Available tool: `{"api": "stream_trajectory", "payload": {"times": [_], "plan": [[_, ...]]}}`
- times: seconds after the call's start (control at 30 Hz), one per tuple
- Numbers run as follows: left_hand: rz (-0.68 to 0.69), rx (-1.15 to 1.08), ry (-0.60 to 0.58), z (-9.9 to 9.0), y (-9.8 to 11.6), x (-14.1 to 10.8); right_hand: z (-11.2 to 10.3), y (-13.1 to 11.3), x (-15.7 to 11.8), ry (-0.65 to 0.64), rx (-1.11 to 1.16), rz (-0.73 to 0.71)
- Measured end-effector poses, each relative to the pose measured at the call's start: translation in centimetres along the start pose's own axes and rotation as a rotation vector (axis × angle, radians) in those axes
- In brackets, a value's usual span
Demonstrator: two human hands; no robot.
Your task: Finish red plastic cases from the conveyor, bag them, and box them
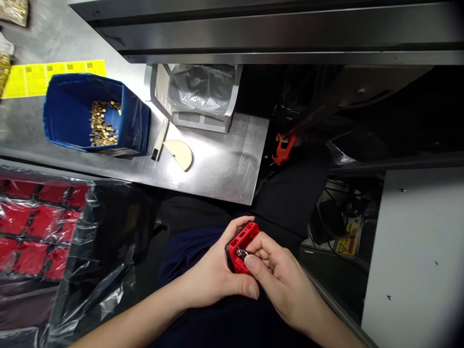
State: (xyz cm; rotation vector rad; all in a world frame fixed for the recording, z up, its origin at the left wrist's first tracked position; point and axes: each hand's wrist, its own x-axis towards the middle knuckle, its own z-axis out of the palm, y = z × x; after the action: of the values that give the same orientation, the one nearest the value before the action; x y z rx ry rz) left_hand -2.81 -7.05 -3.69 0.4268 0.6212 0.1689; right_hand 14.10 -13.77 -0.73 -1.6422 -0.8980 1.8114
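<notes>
My left hand (221,275) is wrapped round a red plastic housing with a black outer edge (243,238), held above my lap. The housing's hollow side faces up and toward my right hand (275,270). Between the thumb and index finger of that hand is a small shiny metal part (242,253), its far end inside the housing. The fingers hide most of the metal part, so its exact kind cannot be made out.
A blue bin (83,116) of small brass pieces stands on the metal bench (224,164). Near it are a white-handled tool (160,140), a cream half-disc (179,153) and a grey bin (199,121). Red parts (32,258) fill a plastic-lined box at left. An orange clamp (283,149) lies beyond the bench edge.
</notes>
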Motion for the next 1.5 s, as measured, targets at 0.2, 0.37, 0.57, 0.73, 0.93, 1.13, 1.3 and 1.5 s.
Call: {"api": "stream_trajectory", "payload": {"times": [0.2, 0.37, 0.57, 0.73, 0.93, 1.13, 1.3, 1.5], "plan": [[0.016, -0.009, -0.005, -0.2, -0.4, -0.1, 0.3, -0.1, -0.6, 0.039, 0.013, -0.003], [-0.015, -0.113, -0.037, -1.2, -0.5, -0.2, -2.2, -0.4, 0.2, 0.24, 0.059, -0.012], [-0.072, -0.325, -0.271, -3.2, -1.1, 0.0, -5.0, -0.1, 7.8, 0.566, -0.18, -0.239], [-0.068, -0.337, -0.454, -4.2, -1.4, 0.2, -3.7, -0.2, 15.4, 0.516, -0.669, -0.432], [-0.041, -0.331, -0.461, -4.5, -1.5, -0.1, -2.5, 0.5, 20.5, 0.471, -0.983, -0.474], [0.041, -0.308, -0.303, -3.6, -1.5, 0.1, -3.7, 0.9, 17.6, 0.55, -0.774, -0.505], [0.088, -0.207, -0.076, -2.9, -0.5, 0.3, -4.0, 2.3, 8.3, 0.853, -0.358, -0.588], [0.148, -0.087, 0.039, -2.7, 0.4, 2.1, -2.5, 5.3, -0.2, 0.338, -0.741, -0.826]]}}
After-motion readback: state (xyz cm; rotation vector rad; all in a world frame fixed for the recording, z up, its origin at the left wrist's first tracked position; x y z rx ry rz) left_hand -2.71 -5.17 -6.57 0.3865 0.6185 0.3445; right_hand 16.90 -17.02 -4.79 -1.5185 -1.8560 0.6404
